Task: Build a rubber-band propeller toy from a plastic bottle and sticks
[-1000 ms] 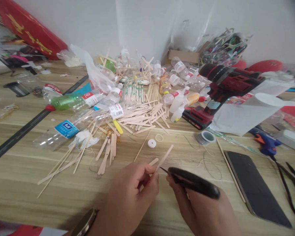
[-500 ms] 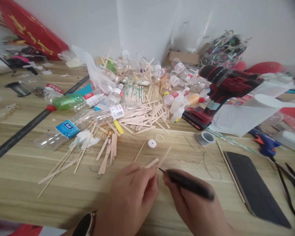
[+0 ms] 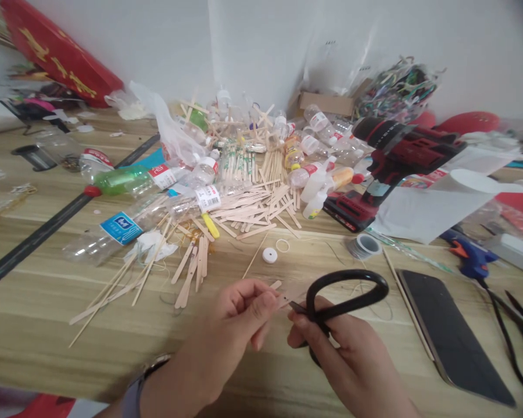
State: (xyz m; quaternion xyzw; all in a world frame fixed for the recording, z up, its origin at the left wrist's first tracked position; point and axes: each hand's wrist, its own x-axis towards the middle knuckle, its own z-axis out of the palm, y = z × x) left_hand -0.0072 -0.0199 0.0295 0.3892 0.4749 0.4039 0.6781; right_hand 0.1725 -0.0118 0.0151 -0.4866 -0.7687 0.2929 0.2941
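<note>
2 hands (image 3: pixel 239 316) (image 3: pixel 353 354) — 1 pair of held scissors (image 3: pixel 317 313), 1 drill (image 3: pixel 398 154), 1 phone (image 3: pixel 455 337) (bottles (image 3: pixel 124 180): overlapping, uncountable)

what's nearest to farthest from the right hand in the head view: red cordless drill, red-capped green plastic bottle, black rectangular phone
1. Black rectangular phone, right of the right hand
2. Red cordless drill, ahead, slightly right
3. Red-capped green plastic bottle, far left

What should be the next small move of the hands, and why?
Perhaps the right hand should bring the tip of the black-handled scissors to the dark spot on the wooden stick: the left hand pinches that stick, and the tip points close to the spot.
</note>
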